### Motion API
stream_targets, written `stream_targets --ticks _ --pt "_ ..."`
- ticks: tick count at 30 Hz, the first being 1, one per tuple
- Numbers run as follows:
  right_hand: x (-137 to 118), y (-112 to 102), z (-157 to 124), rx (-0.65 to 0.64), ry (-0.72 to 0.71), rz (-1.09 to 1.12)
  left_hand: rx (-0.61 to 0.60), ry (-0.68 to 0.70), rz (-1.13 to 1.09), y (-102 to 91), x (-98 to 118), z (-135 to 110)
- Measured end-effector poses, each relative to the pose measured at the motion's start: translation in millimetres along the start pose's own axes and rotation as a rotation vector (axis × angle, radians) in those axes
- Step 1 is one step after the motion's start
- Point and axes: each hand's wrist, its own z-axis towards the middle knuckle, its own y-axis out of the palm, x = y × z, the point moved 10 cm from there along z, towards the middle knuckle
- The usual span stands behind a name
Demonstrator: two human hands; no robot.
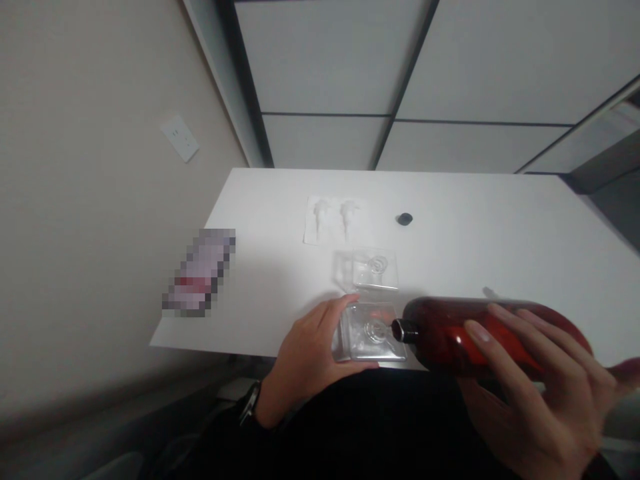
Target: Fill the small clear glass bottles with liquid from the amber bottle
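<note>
Left hand [310, 340] half curled, making a C round the left end of the near box [377, 350]: one digit at the far edge, another along the near edge. Grips the box at its sides, top uncovered. Watch [249, 405] on that wrist.

Right hand [545, 387] wrapped round the bottle [465, 340], fingers a bit spread over the body, fingertips on the upper side.

Positions, left to right: near box, clear, at the front edge of the table [505, 247], right against the left hand. Bottle, red-brown, just right of that box, between the two hands, body in the right hand's grip. Its mouth overlaps the box's right side in view; can't tell from this angle if it touches the box.

Bottle's long axis runs left-right, about level across the view. Neck, dark, points left at the near box, base points right. Near box has a round ringed part in its top, mouth just right of it.

Other stuff, left to right: pixelated thing [200, 273] at the table's left edge, slanted, well apart from the hands. Two whitish pieces, left piece [320, 212] and right piece [347, 212], side by side on a pale sheet [309, 233], narrow ends toward the person. Far box [387, 280], also clear, just beyond the near box. Cap [405, 219], dark, farther back.
</note>
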Motion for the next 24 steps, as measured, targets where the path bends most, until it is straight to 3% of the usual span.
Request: stream_targets --ticks 16,24 --pt "1.3 0.1 -3.2 -0.016 0.011 -0.012 -0.002 -0.016 -0.01 1.0 -1.9 -0.5" --pt "-6.2 -1.1 3.6 -0.008 -0.072 0.0 -0.003 -0.025 -0.015 1.3 -2.8 -0.3"
